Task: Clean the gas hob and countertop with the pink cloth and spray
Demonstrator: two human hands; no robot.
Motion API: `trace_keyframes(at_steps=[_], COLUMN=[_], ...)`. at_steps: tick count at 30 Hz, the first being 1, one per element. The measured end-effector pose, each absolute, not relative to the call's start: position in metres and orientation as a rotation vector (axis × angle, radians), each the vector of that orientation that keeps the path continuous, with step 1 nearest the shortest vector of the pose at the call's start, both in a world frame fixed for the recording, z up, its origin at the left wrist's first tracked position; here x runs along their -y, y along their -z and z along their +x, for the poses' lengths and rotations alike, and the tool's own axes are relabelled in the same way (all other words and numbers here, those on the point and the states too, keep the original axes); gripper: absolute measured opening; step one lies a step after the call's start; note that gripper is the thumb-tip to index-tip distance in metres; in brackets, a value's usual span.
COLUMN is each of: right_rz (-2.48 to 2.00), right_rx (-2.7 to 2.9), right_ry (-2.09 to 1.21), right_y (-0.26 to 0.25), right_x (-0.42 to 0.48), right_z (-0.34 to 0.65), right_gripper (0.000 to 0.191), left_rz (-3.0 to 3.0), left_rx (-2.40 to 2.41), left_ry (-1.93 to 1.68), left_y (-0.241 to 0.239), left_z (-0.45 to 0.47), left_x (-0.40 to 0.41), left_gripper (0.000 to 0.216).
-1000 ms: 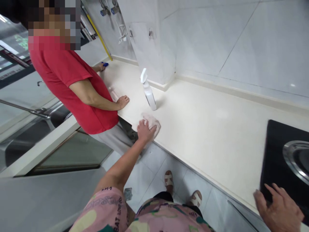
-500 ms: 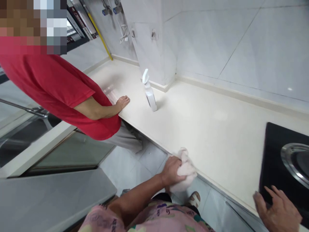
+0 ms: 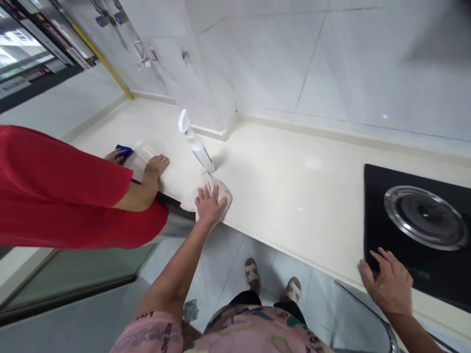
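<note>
My left hand [image 3: 211, 205] lies with spread fingers on a pale pink cloth [image 3: 225, 190], pressing it against the cream countertop [image 3: 287, 196] at its front edge. Part of the cloth hangs at the edge. Just behind the cloth stands a white spray bottle [image 3: 198, 147], its trigger head toward the wall. My right hand [image 3: 390, 282] rests open, fingers apart, at the near left corner of the black gas hob [image 3: 375, 211]; it holds nothing.
On the left a person in a red shirt [image 3: 62, 186] leans at the counter, one hand on a blue sponge-like block [image 3: 124, 150], the other hand [image 3: 157, 164] flat on the surface. A yellow pipe [image 3: 103, 61] runs down the wall. A metal handle [image 3: 368, 304] sticks out below the counter.
My left hand has brought the cloth from the near edge leftward onto the counter, and its fingers have spread out. The other person has leaned, with a blue block now showing. The view has shifted.
</note>
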State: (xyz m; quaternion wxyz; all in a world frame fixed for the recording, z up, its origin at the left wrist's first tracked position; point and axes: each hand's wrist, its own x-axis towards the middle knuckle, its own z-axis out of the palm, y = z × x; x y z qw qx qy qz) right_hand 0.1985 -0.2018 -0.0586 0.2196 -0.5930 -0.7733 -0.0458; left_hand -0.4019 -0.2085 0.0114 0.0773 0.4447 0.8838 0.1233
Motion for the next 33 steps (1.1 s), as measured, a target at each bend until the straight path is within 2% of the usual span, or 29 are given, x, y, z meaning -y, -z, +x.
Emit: trace_keyframes(at_steps=[6,11,15,18,21,25,27,30,33], right_rz=[-1.652,-1.623,-1.618,-1.583,-1.558,-1.564,-1.571,-1.584,-1.606], right_rx=[2.185,2.157,2.157,2.149,2.127,2.112,2.108,2.105,2.096], right_ry=[0.178,0.173,0.156,0.156,0.151,0.125,0.118,0.121,0.121], right_y=[0.061,0.063,0.063,0.064,0.066,0.066,0.065,0.063,0.061], right_x=[0.201,0.200,0.199,0.198,0.197,0.197,0.197,0.197,0.197], right_z=[0.198,0.198,0.200,0.203,0.204,0.203,0.202,0.199,0.196], right_gripper=[0.047,0.046,0.048,0.049,0.049,0.048,0.047,0.044,0.041], left_rz=[1.482,1.585,2.000,2.275,2.452,2.443,2.395,2.180,1.838], left_rx=[-2.392,-1.780,-1.327,-1.173,-1.203,-1.522,-1.657,-1.999,-2.383], left_ry=[-0.470,-0.797,-0.612,-0.516,-0.374,-0.304,-0.258,-0.209,-0.227], left_y=[-0.011,-0.005,0.008,0.016,0.022,0.024,0.021,0.011,0.000], left_z=[-0.326,-0.217,-0.130,-0.108,-0.141,-0.237,-0.293,-0.370,-0.422], left_x=[0.195,0.190,0.219,0.242,0.249,0.248,0.251,0.260,0.262], left_gripper=[0.064,0.055,0.053,0.053,0.062,0.078,0.074,0.056,0.054])
